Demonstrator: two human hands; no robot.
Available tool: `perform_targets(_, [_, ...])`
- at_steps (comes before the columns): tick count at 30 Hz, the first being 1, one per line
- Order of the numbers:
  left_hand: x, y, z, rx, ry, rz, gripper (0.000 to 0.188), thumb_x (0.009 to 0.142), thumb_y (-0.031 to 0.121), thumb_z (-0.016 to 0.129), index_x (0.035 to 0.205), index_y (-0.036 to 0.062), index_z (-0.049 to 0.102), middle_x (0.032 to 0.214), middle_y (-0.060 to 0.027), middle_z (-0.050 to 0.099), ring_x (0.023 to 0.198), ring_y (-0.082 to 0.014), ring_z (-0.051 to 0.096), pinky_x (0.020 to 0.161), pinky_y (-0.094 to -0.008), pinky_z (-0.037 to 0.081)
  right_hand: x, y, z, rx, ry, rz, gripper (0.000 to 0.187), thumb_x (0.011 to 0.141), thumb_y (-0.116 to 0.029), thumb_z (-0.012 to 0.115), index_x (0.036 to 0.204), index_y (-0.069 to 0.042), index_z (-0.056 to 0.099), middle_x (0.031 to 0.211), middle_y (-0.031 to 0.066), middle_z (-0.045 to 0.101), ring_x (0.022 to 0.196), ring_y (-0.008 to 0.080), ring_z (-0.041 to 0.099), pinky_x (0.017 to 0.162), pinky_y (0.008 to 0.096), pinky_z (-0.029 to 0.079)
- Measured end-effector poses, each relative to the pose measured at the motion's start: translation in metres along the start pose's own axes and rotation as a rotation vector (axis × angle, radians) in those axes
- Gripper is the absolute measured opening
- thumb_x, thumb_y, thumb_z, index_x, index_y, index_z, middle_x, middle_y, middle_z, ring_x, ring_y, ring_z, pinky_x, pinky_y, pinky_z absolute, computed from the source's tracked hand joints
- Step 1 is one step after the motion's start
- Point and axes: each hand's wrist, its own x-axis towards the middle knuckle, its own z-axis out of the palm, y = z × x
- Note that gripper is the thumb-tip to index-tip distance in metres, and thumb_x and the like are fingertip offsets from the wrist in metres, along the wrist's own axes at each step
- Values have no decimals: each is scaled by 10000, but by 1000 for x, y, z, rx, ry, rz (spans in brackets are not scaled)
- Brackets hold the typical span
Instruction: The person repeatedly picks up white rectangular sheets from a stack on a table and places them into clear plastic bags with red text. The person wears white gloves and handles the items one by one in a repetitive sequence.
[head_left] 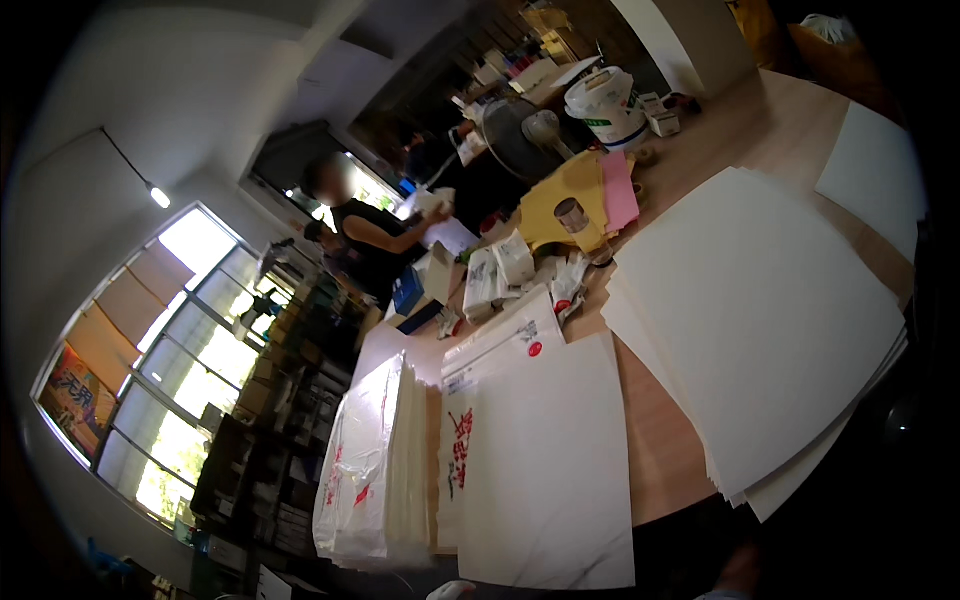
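A blurred, dim patch of skin at the lower edge, which looks like part of my right hand [740, 572], is below the table's near edge; its fingers cannot be made out. My left hand does not show. Closest to that patch lies a large, uneven stack of white paper sheets [755, 320] on the table. Left of it, a white sheet [545, 460] lies over a white plastic bag [458, 430] with red and black print. Farther left sits a thick stack of white plastic bags [365, 465], also printed in red.
The wooden table [665, 450] also bears crumpled white packages [498, 272], a blue box [408, 290], yellow sheets [555, 205], pink sheets [620, 190], a can [571, 214] and a white bucket [608, 110]. Behind stand a fan [520, 138] and another person [375, 235] holding something white.
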Motion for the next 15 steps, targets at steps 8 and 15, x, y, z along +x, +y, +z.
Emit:
perform_targets(8, [17, -21, 10, -197, 258, -77, 263, 706, 134, 675, 935, 46, 581, 943, -166, 600, 875, -321, 595, 759, -397, 478, -183, -110, -68, 1071, -507, -56, 611, 861, -589, 436, 1141, -58, 549, 1070, 136, 604, 959, 255, 590, 826, 427, 469])
perform_targets(15, [56, -77, 20, -599, 14, -744, 432, 794, 338, 648, 1061, 11, 555, 1038, -178, 606, 943, -284, 581, 788, -358, 455, -298, -212, -136, 702, -275, -590, 531, 826, -423, 614, 1135, 1, 534, 919, 90, 654, 766, 201, 624, 729, 333, 501])
